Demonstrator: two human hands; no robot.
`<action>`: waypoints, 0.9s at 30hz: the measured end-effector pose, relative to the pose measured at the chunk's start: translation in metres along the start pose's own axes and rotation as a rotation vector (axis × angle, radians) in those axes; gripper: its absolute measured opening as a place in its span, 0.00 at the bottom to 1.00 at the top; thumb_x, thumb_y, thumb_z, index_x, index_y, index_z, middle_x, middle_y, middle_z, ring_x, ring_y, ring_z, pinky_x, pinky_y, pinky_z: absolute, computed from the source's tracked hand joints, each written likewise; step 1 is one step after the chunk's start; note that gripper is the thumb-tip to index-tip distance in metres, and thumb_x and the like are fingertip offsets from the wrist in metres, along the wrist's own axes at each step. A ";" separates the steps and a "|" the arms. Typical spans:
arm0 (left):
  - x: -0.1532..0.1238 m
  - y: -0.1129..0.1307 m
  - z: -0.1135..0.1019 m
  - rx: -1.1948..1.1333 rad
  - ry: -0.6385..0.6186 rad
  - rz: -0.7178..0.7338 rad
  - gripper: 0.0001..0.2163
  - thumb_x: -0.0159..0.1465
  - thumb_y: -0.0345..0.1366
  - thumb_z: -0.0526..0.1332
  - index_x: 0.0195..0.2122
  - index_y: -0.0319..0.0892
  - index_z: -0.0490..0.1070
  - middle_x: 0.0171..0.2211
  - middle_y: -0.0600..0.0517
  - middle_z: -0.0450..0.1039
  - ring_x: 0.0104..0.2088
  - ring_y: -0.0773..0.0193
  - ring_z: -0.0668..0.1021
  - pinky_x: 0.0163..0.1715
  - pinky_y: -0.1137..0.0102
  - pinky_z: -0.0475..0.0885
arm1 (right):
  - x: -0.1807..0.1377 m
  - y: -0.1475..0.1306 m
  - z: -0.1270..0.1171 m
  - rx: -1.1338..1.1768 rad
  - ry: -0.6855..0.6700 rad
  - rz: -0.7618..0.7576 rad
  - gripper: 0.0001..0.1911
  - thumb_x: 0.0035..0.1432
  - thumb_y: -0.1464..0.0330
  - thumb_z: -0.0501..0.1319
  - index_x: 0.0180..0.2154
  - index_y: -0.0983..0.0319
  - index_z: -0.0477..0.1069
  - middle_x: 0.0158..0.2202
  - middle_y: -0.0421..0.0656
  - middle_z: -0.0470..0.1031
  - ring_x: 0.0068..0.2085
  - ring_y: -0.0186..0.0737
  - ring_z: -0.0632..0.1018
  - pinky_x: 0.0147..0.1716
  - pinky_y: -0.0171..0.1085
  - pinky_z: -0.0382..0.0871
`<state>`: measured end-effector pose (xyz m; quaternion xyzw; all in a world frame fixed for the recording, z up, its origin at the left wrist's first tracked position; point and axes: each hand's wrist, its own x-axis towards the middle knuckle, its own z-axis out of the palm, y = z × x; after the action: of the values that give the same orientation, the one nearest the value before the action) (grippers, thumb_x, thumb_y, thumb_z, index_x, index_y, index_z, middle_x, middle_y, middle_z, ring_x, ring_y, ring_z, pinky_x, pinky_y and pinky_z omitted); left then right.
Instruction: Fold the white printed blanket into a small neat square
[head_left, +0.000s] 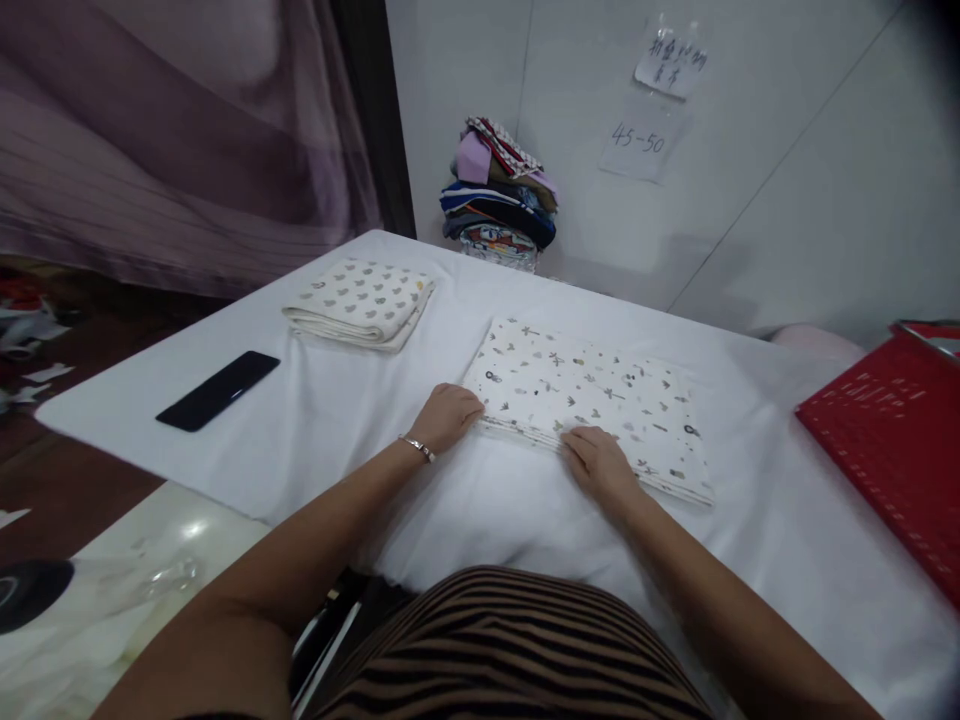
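White cloth (585,388) at the left hand (448,416) and right hand (601,462), scattered grey and tan motifs; cream cloth (361,298) beyond the left hand, rows of grey motifs; black phone (219,391) left of that hand.

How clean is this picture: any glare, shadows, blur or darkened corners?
Head view: a bright glare spot on the pale surface at lower left; head view: faint shadows on the wall toward the right; head view: upper-right corner darkened; head view: slightly soft overall, though the print on the nearer folded cloth reads well.
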<state>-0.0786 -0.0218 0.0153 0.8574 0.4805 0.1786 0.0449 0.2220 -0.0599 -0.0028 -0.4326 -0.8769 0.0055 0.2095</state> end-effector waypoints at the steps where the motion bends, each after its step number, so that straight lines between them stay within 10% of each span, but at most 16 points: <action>1: 0.002 0.000 0.000 0.008 -0.012 0.009 0.12 0.64 0.36 0.51 0.33 0.44 0.74 0.36 0.51 0.76 0.39 0.62 0.74 0.44 0.62 0.61 | 0.006 -0.003 0.001 0.017 -0.007 0.001 0.14 0.63 0.68 0.50 0.43 0.63 0.72 0.40 0.49 0.73 0.40 0.43 0.71 0.41 0.41 0.65; 15: 0.015 -0.005 -0.004 0.076 -0.129 0.159 0.12 0.64 0.33 0.52 0.28 0.41 0.73 0.32 0.49 0.74 0.37 0.63 0.72 0.40 0.65 0.62 | 0.050 -0.023 0.005 -0.007 -0.240 0.123 0.13 0.63 0.68 0.51 0.34 0.61 0.74 0.34 0.44 0.73 0.38 0.39 0.71 0.38 0.35 0.61; 27: -0.003 -0.011 0.001 0.078 -0.043 0.182 0.10 0.65 0.32 0.50 0.33 0.40 0.70 0.35 0.48 0.72 0.39 0.62 0.71 0.42 0.64 0.63 | 0.043 -0.021 0.011 -0.009 -0.164 -0.036 0.14 0.63 0.69 0.49 0.34 0.62 0.72 0.34 0.47 0.72 0.36 0.40 0.68 0.36 0.38 0.61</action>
<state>-0.0885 -0.0182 0.0109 0.9023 0.4061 0.1448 0.0056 0.1790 -0.0386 0.0063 -0.4160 -0.8987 0.0334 0.1350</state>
